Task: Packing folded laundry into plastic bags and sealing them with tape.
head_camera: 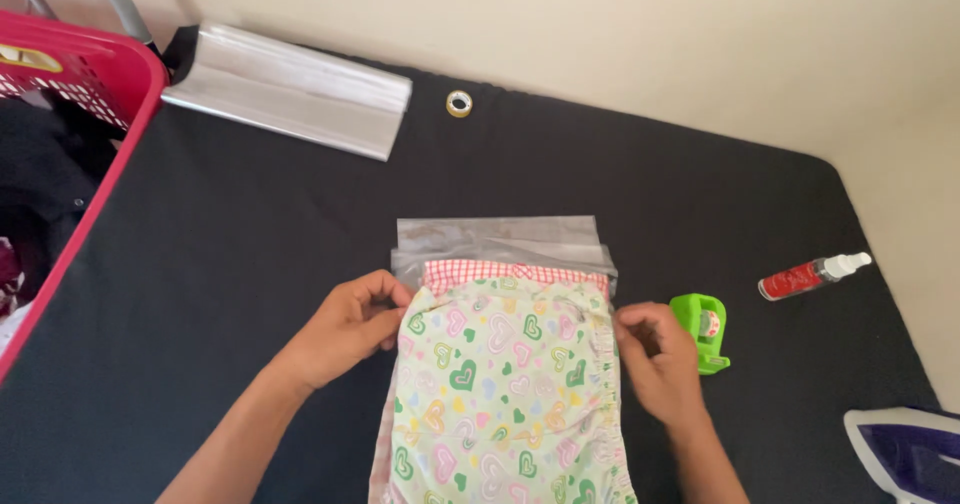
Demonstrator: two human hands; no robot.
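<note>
The folded garment (505,394), pale cloth printed with coloured hearts and edged with a red-and-white checked band at its top, lay at six o'clock on the black mat (250,264), running off the lower edge of the view; its upper end sat inside the mouth of a clear plastic bag (500,239), which lay flat at the centre, just toward twelve o'clock from the cloth. The left hand (345,329) was at the garment's nine o'clock side, its fingers curled narrow and pinching the edge where cloth and bag meet; whether it gripped the bag, the cloth or both could not be told. The right hand (655,359) was at the three o'clock side, fingers bent in and closed on the gathered edge of the garment.

Just beside the right hand, toward three o'clock, stood a green tape dispenser (705,329); farther out in the same direction lay a small red spray bottle (812,276) with a white nozzle, on its side; at four o'clock, in the corner, showed part of a purple and white iron (905,454). At eleven o'clock lay a stack of clear bags (290,89) near the mat's far edge; a small roll of tape (459,103) sat at twelve o'clock, well apart from the hands; a pink laundry basket (90,134) holding dark clothes stood at ten o'clock.
</note>
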